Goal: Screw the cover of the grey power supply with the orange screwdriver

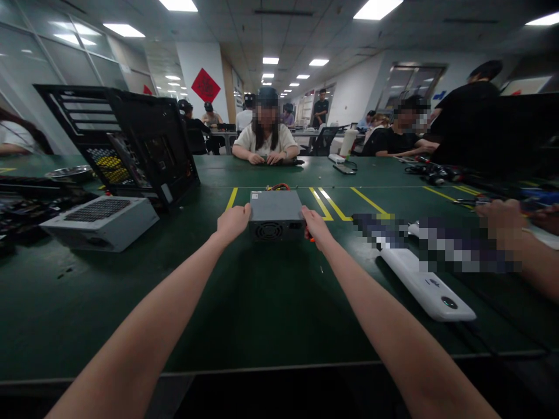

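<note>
A grey computer power supply (275,206) is held between my two hands above the green table, with its fan grille and socket facing me. My left hand (234,224) grips its left side, and my right hand (317,227) grips the right side. Coloured cables (278,187) show behind its far edge. Something orange (310,234) peeks out by my right fingers; I cannot tell what it is. Both sets of fingertips are partly hidden against the casing.
A black computer case (152,145) stands at the left, beside a second power supply (102,218). To the right lies a white device (428,282) with a round lens-like spot. A co-worker's hand (506,224) is at the far right. Another person sits across the green table (271,326).
</note>
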